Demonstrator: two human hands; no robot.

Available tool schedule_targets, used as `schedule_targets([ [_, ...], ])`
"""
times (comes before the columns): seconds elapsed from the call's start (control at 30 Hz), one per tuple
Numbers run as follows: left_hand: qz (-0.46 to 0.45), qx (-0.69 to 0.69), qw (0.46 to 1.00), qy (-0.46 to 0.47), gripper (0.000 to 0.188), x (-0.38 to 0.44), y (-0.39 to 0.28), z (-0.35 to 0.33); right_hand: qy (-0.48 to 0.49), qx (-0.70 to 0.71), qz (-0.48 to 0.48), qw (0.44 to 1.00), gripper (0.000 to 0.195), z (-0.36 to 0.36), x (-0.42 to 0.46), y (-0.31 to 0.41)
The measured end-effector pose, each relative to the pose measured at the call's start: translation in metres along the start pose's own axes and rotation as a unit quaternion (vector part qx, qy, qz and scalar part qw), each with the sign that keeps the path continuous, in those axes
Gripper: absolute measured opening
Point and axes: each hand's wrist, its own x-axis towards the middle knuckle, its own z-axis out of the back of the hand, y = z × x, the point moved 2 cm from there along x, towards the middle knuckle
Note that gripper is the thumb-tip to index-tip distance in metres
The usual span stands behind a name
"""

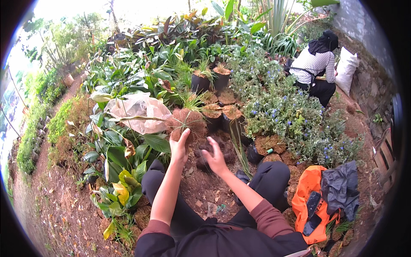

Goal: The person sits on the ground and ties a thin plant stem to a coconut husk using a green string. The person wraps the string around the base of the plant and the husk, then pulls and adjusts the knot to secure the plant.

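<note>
My left hand [179,148] grips a round ball of brown fibre [189,123] from below. Its thumb presses on the face turned to me, where pale thread crosses like spokes. My right hand [215,158] is just right of the ball and apart from it, fingers spread, with nothing visible in it. Below and behind that hand, dark fibre clumps [205,160] lie on the soil between my legs. A crumpled translucent plastic bag [141,112] rests on leaves left of the ball. A long dry leaf [138,119] crosses in front of the bag.
Black plant bags [200,83] topped with brown fibre stand ahead. Blue-flowered plants [285,110] grow to the right, broad-leaved ones [112,157] to the left. An orange bag [303,192] carries two phones [313,204]. Farther off, a person [313,66] crouches beside a white sack [346,70].
</note>
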Motion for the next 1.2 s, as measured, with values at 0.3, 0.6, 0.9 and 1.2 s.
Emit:
schedule_targets([
  [0.3, -0.017, 0.007, 0.999, -0.029, 0.033, 0.007, 0.004, 0.005, 0.065, 0.274, -0.201, 0.938, 0.011, -0.035, 0.001, 0.025],
  [0.6, -0.012, -0.018, 0.999, -0.027, 0.033, 0.007, 0.008, 0.000, 0.027, 0.182, -0.114, 0.976, 0.012, -0.030, -0.019, 0.026],
  [0.9, -0.008, -0.015, 1.000, -0.021, 0.036, 0.008, 0.007, 0.001, 0.055, 0.061, -0.044, 0.996, 0.008, -0.011, -0.027, 0.055],
  [1.2, -0.045, 0.035, 0.998, -0.017, 0.044, 0.007, 0.018, 0.006, 0.212, -0.149, 0.209, 0.943, 0.016, 0.014, 0.000, 0.081],
])
